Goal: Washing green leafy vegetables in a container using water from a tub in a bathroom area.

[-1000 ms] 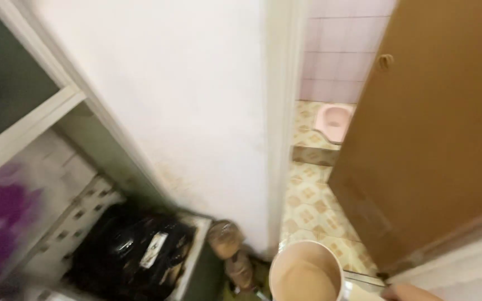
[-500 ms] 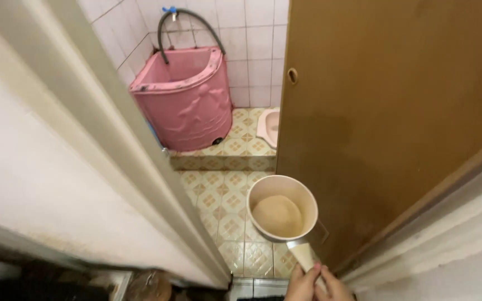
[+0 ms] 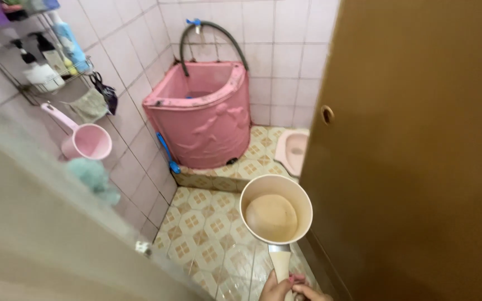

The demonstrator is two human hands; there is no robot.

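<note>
Fingers [image 3: 285,285] of my one visible hand [image 3: 292,290], low at the near edge, are curled tight around the pale handle of a beige dipper [image 3: 275,209]; which hand it is I cannot say for sure, though it looks like my right, and no other hand shows. I hold the handle by its end, so the bowl sits out ahead of me over the patterned floor tiles [image 3: 207,228], level and mouth up. That level hold makes sense, since cloudy, tan-coloured liquid fills the lower part of the bowl and would spill if it tipped.

Just to the right of the dipper stands a brown door [image 3: 419,150], swung open, its edge close beside the bowl but not touching it as far as I can tell. At the far side a pink water tub [image 3: 202,117] fills the corner on a raised tiled step, with a dark hose [image 3: 213,33] arching from a wall tap into it. Right of the tub, partly hidden by the door, a pink squat toilet [image 3: 292,151] is set into the step. On the left wall hangs a pink dipper [image 3: 85,139], a green scrubber [image 3: 93,175] below it, and a wire rack [image 3: 34,50] of bottles above. A blurred pale door frame [image 3: 40,234] crosses the near left.
</note>
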